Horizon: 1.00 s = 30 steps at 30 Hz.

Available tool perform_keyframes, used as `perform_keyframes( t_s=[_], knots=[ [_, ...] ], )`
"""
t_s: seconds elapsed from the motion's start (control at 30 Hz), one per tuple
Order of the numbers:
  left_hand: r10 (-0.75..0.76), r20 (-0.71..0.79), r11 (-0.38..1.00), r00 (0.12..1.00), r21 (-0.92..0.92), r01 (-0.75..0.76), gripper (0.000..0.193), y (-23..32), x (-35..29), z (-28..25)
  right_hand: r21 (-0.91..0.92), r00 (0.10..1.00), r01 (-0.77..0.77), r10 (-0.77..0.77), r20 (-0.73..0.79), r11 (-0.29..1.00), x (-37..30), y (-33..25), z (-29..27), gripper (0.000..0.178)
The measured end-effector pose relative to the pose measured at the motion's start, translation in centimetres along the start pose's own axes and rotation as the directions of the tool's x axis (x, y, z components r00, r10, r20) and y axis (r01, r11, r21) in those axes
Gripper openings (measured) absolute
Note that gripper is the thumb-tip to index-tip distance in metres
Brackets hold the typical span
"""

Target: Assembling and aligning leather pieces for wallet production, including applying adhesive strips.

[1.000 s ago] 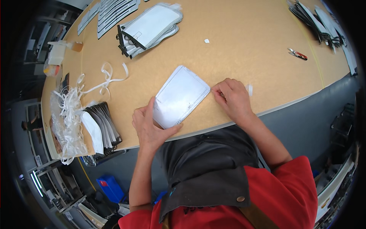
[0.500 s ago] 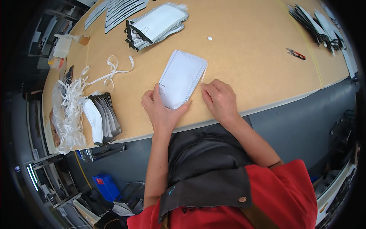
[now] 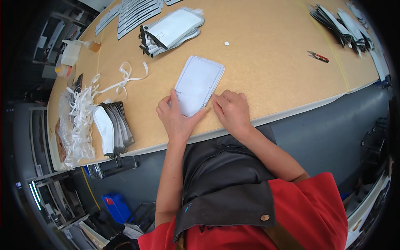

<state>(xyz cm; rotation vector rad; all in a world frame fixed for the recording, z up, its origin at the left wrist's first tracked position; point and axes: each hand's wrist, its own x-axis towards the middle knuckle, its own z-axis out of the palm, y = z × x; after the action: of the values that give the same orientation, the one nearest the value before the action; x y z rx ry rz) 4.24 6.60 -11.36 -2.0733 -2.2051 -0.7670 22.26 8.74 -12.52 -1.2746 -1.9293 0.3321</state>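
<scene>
White panel (image 3: 199, 85), one, round-cornered: being held at the tan tabletop (image 3: 266, 66), taken here as clock centre.

Left hand (image 3: 178, 118), seven o'clock: the panel's lower end is being gripped between thumb and fingers.

Right hand (image 3: 233, 111), four o'clock: fingers are being curled beside the panel's right edge; whether anything is being pinched, or that edge touched, cannot be told.

Risks, as judged: the panel could be bent if its sides are being squeezed too hard; it could be swung askew if its edge is being tugged against a loose left grip.

Edges and room: at six o'clock, the hands are being closely bordered by the tabletop's front edge. Reach is being limited at eleven by a stack of white pieces (image 3: 175, 29), at nine by a loose ribbon (image 3: 135, 78), which could be snagged, and at eight by a dark-and-white bundle (image 3: 112, 129). More room is being offered between two and three, short of the red-handled snips (image 3: 318, 56).
</scene>
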Motion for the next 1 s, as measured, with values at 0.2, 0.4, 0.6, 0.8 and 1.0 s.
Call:
perform_keyframes(
  t_s=[0.2,0.4,0.6,0.8,1.0],
  knots=[
    [0.042,-0.006,0.999,0.999,-0.012,-0.042,0.114,-0.1,0.5,0.0,-0.109,0.996,0.092,-0.093,-0.01,0.99,-0.3,-0.2,0.3,0.009],
    [-0.267,0.156,0.955,0.951,0.178,0.239,0.116,2.6,2.1,-0.5,-0.123,0.976,0.211,-0.216,-0.033,0.97,-0.7,-1.2,1.2,0.009],
    [-0.378,0.305,0.924,0.874,0.174,0.339,0.118,6.2,4.3,-1.7,-0.071,0.988,0.143,-0.138,0.065,0.987,-1.0,-1.1,0.5,0.006],
    [-0.377,0.25,0.921,0.892,0.205,0.332,0.109,5.3,3.6,-0.9,-0.024,0.979,0.156,-0.152,0.139,0.987,-1.6,-2.0,0.1,0.009],
    [-0.243,0.263,0.953,0.934,0.242,0.18,0.106,4.6,4.3,-1.1,0.147,0.933,0.234,-0.264,0.245,0.961,-1.6,-2.2,-2.6,0.025]
  ],
)
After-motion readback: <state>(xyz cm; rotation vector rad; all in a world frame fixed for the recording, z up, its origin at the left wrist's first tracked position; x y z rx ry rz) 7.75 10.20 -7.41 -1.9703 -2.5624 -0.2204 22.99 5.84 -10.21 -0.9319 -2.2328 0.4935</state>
